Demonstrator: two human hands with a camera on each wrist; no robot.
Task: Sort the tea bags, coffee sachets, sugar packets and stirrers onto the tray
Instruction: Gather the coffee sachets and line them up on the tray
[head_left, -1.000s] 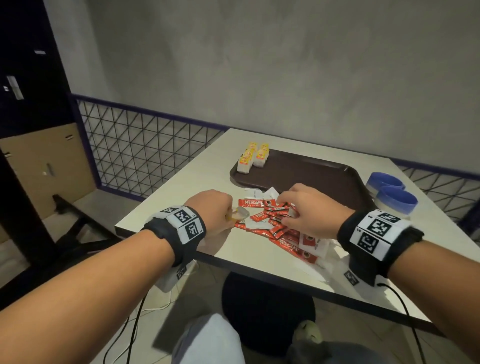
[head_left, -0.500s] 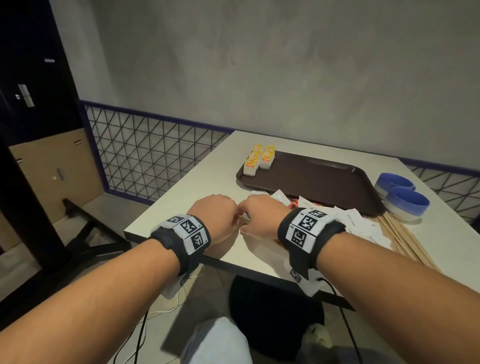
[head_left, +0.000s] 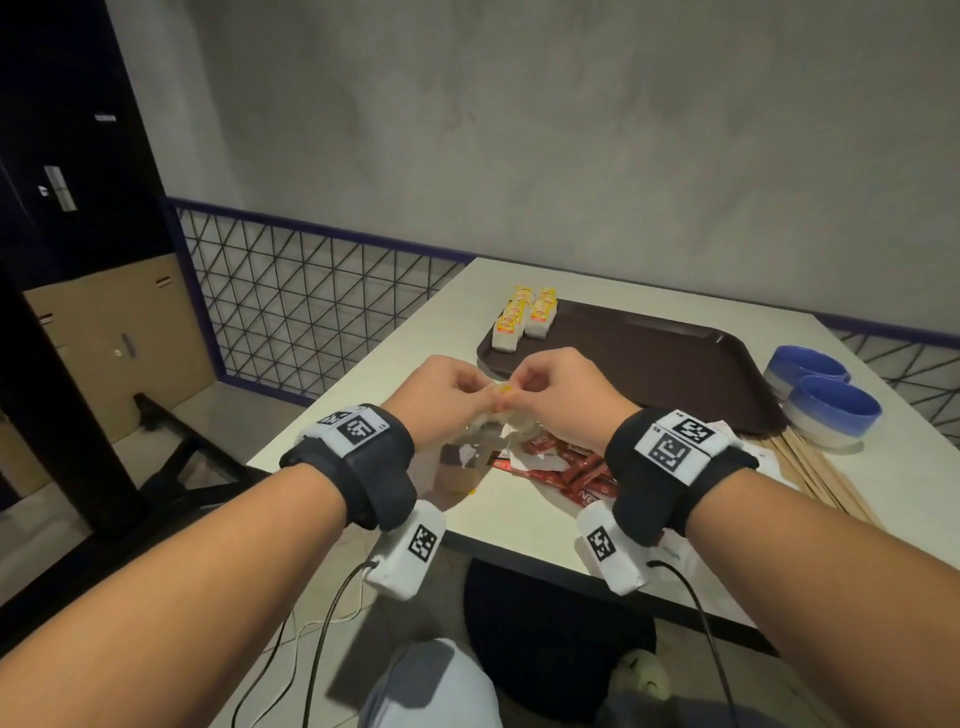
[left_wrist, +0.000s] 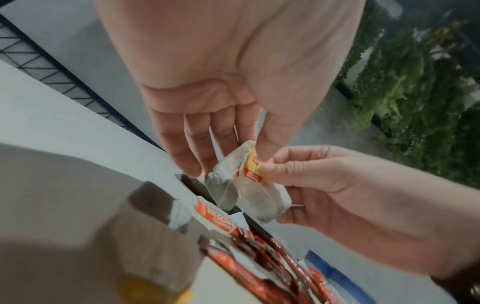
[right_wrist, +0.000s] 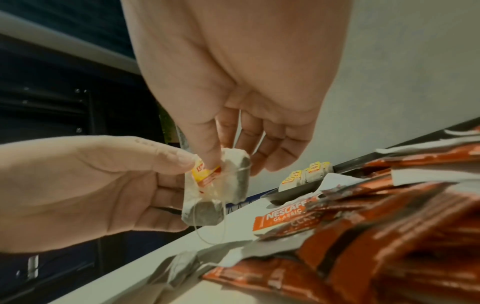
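Observation:
Both hands meet above the table's front left part. My left hand (head_left: 470, 387) and right hand (head_left: 524, 387) together pinch two small tea bags (left_wrist: 233, 176) that hang tangled by their strings. The right thumb and forefinger pinch the yellow and red tag (right_wrist: 205, 174). The brown tray (head_left: 649, 364) lies beyond the hands, with several tea bags (head_left: 524, 317) lined up in its far left corner. Red coffee sachets (head_left: 576, 470) lie in a heap on the table under my right wrist. Wooden stirrers (head_left: 815, 473) lie to the right.
Two blue bowls (head_left: 831, 405) stand at the tray's right end. The white table (head_left: 415, 343) has its front edge just below my wrists. A metal mesh railing (head_left: 311, 301) runs along the left side.
My right hand left the sachet heap and came over to my left hand. Both hands then rose from the table with the tea bags pinched between them.

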